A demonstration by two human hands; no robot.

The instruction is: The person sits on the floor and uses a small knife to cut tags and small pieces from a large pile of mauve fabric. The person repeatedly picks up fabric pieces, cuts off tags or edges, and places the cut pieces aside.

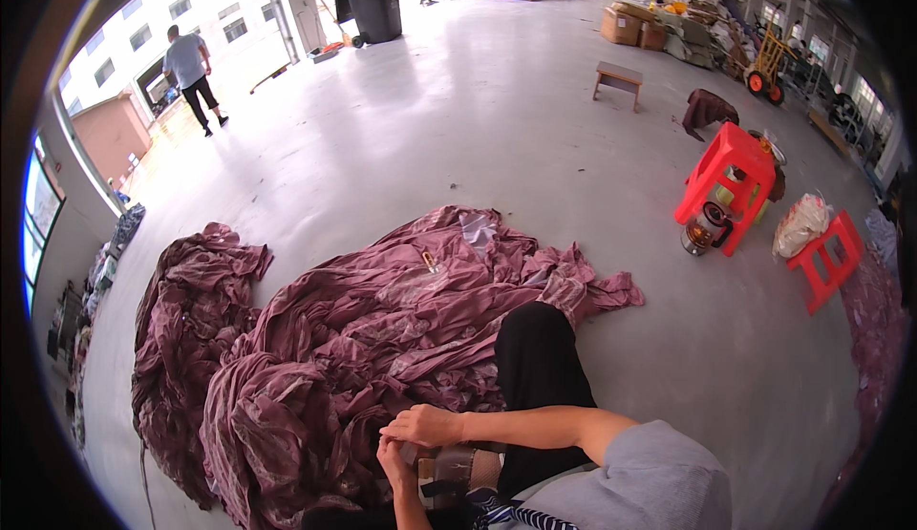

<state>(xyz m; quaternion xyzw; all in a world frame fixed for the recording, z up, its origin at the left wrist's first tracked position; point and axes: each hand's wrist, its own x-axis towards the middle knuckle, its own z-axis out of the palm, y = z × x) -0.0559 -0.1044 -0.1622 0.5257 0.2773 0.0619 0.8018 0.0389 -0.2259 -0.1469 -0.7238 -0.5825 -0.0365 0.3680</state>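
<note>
A large heap of mauve patterned fabric [382, 310] lies in folds on the floor before me. At its near edge my right hand [425, 427] and my left hand [394, 458] meet, fingertips brought together in a pinch. Whatever sits between the fingers is too small or hidden to name; fabric lies right behind them. Just beside my hands, a brown, tan and dark wrapped piece [468, 468] rests by my lap. On top of the heap lies a small orange-yellow metal tool [430, 262], perhaps thread snips, out of reach of both hands.
To the right stand a red plastic stool [731, 181], a glass pot [705, 228] and a second red stool [829, 258] with a plastic bag [802, 224]. Farther off are a small wooden stool [618, 83], a black wheeled bin [373, 7] and a walking person [191, 76].
</note>
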